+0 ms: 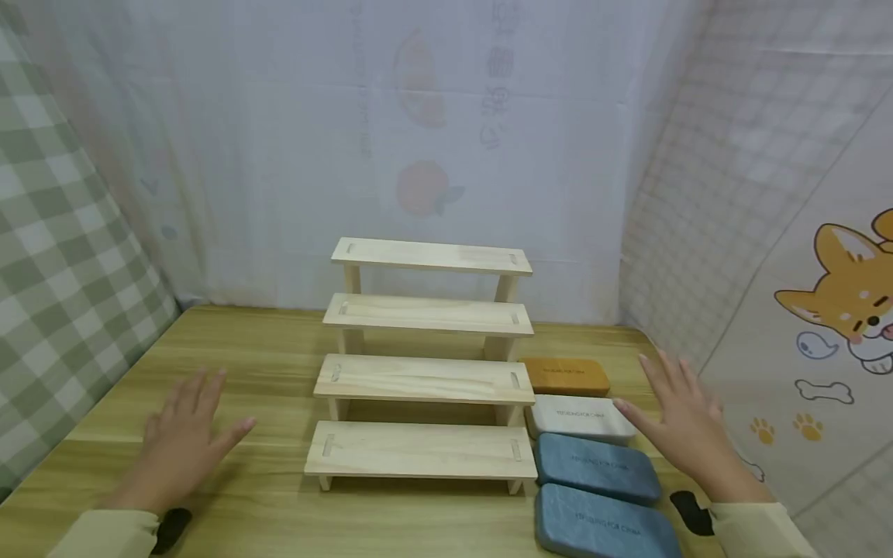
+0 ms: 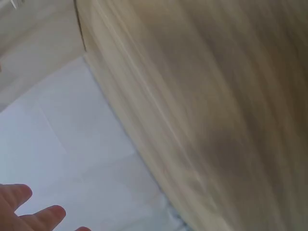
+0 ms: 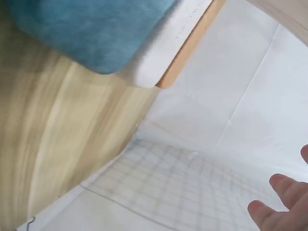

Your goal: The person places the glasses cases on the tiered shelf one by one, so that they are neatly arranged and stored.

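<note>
A light wooden stand with several stepped shelves [image 1: 422, 449] occupies the middle of the table. Along its right side lie an orange case [image 1: 567, 377], a white case [image 1: 582, 418] and two blue cases [image 1: 598, 467], each with small dark lettering. My left hand [image 1: 183, 438] is left of the stand, fingers spread and nothing in them. To the right of the cases is my right hand [image 1: 684, 422], fingers also spread and holding nothing; its thumb overlaps the white case's edge in the head view. Fingertips show at the corners of both wrist views.
The wood-grain table [image 1: 258, 349] ends at a pale printed curtain [image 1: 279, 194] behind the stand. Green checked cloth [image 1: 63, 271] hangs on the left. On the right is a sheet [image 1: 760, 271] with a cartoon dog.
</note>
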A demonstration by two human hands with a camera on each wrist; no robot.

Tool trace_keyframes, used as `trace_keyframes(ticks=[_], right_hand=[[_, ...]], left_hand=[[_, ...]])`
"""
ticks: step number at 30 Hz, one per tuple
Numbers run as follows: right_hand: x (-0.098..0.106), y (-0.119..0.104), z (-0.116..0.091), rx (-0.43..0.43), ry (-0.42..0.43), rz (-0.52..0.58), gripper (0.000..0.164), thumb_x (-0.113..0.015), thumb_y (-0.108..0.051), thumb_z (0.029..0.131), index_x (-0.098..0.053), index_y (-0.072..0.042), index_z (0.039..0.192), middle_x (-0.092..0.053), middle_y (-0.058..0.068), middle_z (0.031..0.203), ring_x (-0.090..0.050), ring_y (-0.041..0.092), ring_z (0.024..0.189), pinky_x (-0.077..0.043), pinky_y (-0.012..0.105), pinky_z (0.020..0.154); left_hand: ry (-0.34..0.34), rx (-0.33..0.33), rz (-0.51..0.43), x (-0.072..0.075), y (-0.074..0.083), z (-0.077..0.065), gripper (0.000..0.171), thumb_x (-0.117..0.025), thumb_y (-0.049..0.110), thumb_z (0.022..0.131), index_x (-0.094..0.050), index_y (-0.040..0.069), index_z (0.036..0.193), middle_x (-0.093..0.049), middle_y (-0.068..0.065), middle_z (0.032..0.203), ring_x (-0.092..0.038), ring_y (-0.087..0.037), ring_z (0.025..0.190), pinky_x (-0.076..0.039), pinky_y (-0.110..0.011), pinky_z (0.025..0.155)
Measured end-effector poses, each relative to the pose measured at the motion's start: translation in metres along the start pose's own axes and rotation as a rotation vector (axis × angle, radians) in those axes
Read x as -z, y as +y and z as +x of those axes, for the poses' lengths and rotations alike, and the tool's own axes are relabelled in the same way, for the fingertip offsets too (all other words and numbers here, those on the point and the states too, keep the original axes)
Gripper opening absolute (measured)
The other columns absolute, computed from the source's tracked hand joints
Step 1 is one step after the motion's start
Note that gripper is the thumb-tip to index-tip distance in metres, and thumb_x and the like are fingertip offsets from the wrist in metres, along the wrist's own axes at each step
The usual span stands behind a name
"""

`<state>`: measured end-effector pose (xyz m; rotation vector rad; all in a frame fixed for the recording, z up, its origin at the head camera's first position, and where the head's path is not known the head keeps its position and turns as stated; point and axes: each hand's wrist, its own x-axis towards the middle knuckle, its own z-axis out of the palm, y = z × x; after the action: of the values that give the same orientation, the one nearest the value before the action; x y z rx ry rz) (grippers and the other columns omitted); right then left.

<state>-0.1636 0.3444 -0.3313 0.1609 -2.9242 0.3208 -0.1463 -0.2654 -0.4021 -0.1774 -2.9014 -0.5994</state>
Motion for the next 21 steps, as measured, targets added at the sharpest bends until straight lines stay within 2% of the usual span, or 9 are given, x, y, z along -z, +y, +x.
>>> trace_keyframes(ticks=[7,10,14,17,18,19,20,21], right_hand=[[-0.007,0.016,-0.019,-0.022,0.026,0.198,0.082,-0.054,-0.043,0.096,-0.008,-0.009,0.156,0.002,0.025,0.158,0.005,0.053,0.140,-0.004,0.083,0.090],[-0.008,0.023,-0.026,-0.048,-0.004,0.306,0.082,-0.055,-0.039,0.097,-0.007,-0.009,0.156,0.001,0.026,0.158,0.002,0.056,0.139,-0.008,0.082,0.091],[-0.008,0.031,-0.033,-0.104,-0.076,0.425,0.082,-0.054,-0.037,0.098,-0.002,-0.011,0.156,-0.002,0.031,0.156,-0.005,0.059,0.136,-0.015,0.080,0.091],[-0.010,0.036,-0.038,-0.125,-0.127,0.491,0.079,-0.052,-0.034,0.100,-0.001,-0.010,0.156,-0.007,0.032,0.155,-0.011,0.058,0.135,-0.022,0.076,0.092],[-0.012,0.038,-0.040,-0.129,-0.138,0.499,0.078,-0.052,-0.033,0.100,-0.002,-0.009,0.156,-0.010,0.031,0.155,-0.016,0.057,0.134,-0.028,0.071,0.095],[-0.014,0.040,-0.041,-0.131,-0.146,0.516,0.078,-0.052,-0.032,0.100,-0.004,-0.008,0.156,-0.013,0.031,0.154,-0.022,0.044,0.139,-0.035,0.063,0.097],[-0.015,0.042,-0.042,-0.133,-0.155,0.528,0.077,-0.053,-0.030,0.100,-0.005,-0.007,0.155,-0.015,0.031,0.154,-0.025,0.043,0.138,-0.042,0.052,0.097],[-0.016,0.044,-0.044,-0.136,-0.162,0.546,0.076,-0.053,-0.029,0.100,-0.007,-0.005,0.155,-0.018,0.030,0.153,-0.032,0.027,0.139,-0.046,0.041,0.094]], left_hand=[[-0.060,0.021,-0.335,-0.007,0.017,-0.002,0.089,-0.053,0.042,0.098,0.002,-0.001,0.153,-0.004,-0.037,0.152,-0.006,-0.062,0.133,-0.013,-0.077,0.097],[-0.099,0.048,-0.405,-0.013,0.026,-0.002,0.087,-0.054,0.040,0.098,-0.003,-0.006,0.152,-0.008,-0.039,0.150,-0.013,-0.061,0.132,-0.020,-0.075,0.097],[-0.186,0.084,-0.506,-0.022,0.037,-0.001,0.082,-0.053,0.037,0.099,-0.007,-0.009,0.150,-0.014,-0.038,0.149,-0.025,-0.060,0.129,-0.036,-0.068,0.094],[-0.256,0.125,-0.638,-0.026,0.043,0.000,0.079,-0.053,0.032,0.100,-0.007,-0.007,0.151,-0.018,-0.036,0.150,-0.031,-0.055,0.130,-0.044,-0.059,0.093],[-0.273,0.139,-0.681,-0.027,0.045,0.000,0.078,-0.053,0.030,0.100,-0.007,-0.007,0.151,-0.019,-0.035,0.150,-0.033,-0.054,0.130,-0.046,-0.055,0.092],[-0.282,0.152,-0.721,-0.028,0.047,0.000,0.077,-0.054,0.028,0.100,-0.008,-0.007,0.151,-0.020,-0.035,0.149,-0.035,-0.053,0.129,-0.048,-0.051,0.091],[-0.286,0.163,-0.759,-0.029,0.049,-0.001,0.076,-0.054,0.025,0.099,-0.009,-0.007,0.151,-0.023,-0.035,0.148,-0.038,-0.051,0.129,-0.050,-0.046,0.090],[-0.295,0.174,-0.802,-0.030,0.051,-0.001,0.074,-0.055,0.024,0.099,-0.011,-0.007,0.150,-0.024,-0.035,0.148,-0.039,-0.049,0.128,-0.051,-0.044,0.089]])
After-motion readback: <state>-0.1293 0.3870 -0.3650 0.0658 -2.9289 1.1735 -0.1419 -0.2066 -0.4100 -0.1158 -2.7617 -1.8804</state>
